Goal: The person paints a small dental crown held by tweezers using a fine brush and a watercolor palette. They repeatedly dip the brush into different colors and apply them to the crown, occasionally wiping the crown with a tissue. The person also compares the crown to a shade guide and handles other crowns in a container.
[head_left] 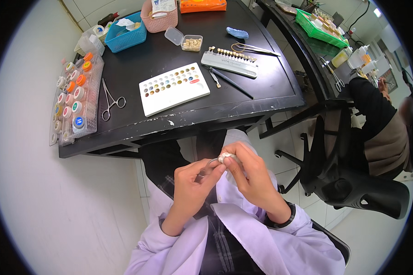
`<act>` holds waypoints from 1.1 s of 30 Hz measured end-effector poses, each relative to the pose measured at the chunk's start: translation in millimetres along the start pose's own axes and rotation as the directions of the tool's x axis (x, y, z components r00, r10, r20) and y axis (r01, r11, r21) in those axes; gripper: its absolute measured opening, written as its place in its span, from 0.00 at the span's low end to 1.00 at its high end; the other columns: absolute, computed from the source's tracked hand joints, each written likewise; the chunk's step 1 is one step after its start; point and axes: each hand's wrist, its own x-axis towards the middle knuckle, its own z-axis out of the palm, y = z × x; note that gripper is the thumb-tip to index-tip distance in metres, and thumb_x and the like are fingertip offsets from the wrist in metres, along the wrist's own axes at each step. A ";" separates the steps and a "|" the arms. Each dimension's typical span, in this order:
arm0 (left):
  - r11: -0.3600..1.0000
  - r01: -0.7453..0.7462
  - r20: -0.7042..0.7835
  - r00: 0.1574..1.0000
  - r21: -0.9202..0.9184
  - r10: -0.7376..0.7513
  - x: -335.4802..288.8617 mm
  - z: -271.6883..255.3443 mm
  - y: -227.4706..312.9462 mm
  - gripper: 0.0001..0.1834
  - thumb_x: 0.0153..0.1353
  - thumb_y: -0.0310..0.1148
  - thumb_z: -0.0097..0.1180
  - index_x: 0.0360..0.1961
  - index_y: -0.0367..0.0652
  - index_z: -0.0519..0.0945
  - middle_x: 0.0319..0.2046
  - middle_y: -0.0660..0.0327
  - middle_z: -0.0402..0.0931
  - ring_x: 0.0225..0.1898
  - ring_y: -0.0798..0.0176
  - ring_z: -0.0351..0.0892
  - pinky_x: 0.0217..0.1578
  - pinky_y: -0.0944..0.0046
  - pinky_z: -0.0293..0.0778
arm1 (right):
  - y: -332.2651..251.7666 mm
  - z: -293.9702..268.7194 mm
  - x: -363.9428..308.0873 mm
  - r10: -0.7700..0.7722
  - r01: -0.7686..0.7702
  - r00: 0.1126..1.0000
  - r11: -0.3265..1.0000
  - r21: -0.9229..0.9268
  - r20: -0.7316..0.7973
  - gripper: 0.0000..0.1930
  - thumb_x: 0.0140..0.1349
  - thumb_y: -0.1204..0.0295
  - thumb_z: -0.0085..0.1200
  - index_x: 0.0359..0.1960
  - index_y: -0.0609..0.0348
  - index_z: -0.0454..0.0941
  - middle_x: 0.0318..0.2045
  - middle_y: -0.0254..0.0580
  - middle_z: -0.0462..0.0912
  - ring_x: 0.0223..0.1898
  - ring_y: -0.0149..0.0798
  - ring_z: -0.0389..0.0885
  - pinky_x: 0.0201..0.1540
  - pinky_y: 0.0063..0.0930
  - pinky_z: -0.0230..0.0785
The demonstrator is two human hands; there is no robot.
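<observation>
Both my hands are held together over my lap, just in front of the table edge. My left hand is closed around a thin, curved grey metal tool, mostly hidden by the fingers, so its kind is unclear. My right hand pinches a small whitish lumpy piece between thumb and fingers. The left fingertips touch that piece or lie right beside it. On the table ahead lie a white palette with rows of coloured wells, a thin black-handled brush and a tooth shade guide.
Scissor-like clamps lie beside a clear rack of capped jars at left. Farther back are a blue basket, a pink basket, a small clear box and tweezers. A person in a black chair sits at right.
</observation>
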 end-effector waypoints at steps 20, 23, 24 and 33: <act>0.911 0.259 0.067 0.966 -0.322 -0.251 8.1 -6.4 -3.1 0.09 0.55 0.31 0.60 0.29 0.35 0.79 0.16 0.74 0.64 0.14 0.82 0.53 0.14 0.78 0.45 | 6.4 -2.1 6.7 -0.111 0.111 0.994 0.994 0.023 -0.010 0.11 0.56 0.78 0.52 0.42 0.63 0.74 0.35 0.41 0.76 0.35 0.33 0.76 0.36 0.22 0.67; 0.849 0.360 0.157 0.933 -0.387 -0.324 8.8 -11.5 -8.2 0.09 0.55 0.34 0.60 0.31 0.38 0.81 0.14 0.75 0.66 0.15 0.84 0.57 0.16 0.79 0.49 | 12.1 -2.9 7.5 -0.091 0.088 0.996 0.986 0.139 0.011 0.11 0.57 0.78 0.52 0.43 0.64 0.74 0.35 0.40 0.77 0.37 0.32 0.76 0.37 0.21 0.67; 0.859 0.349 0.160 0.937 -0.375 -0.311 9.1 -12.8 -7.8 0.09 0.55 0.34 0.60 0.31 0.38 0.81 0.14 0.75 0.66 0.15 0.83 0.57 0.15 0.79 0.49 | 14.7 -2.3 7.5 -0.078 0.074 0.997 0.976 0.207 0.012 0.11 0.57 0.79 0.52 0.43 0.64 0.74 0.35 0.39 0.77 0.37 0.31 0.76 0.38 0.21 0.66; 0.861 0.294 0.121 0.956 -0.415 -0.268 7.8 -14.2 -11.4 0.08 0.56 0.32 0.58 0.32 0.37 0.81 0.15 0.74 0.67 0.15 0.83 0.58 0.15 0.79 0.50 | 13.5 10.5 6.6 0.196 -0.099 0.979 0.692 0.715 -0.054 0.10 0.56 0.77 0.55 0.40 0.66 0.75 0.38 0.39 0.77 0.40 0.28 0.75 0.44 0.19 0.64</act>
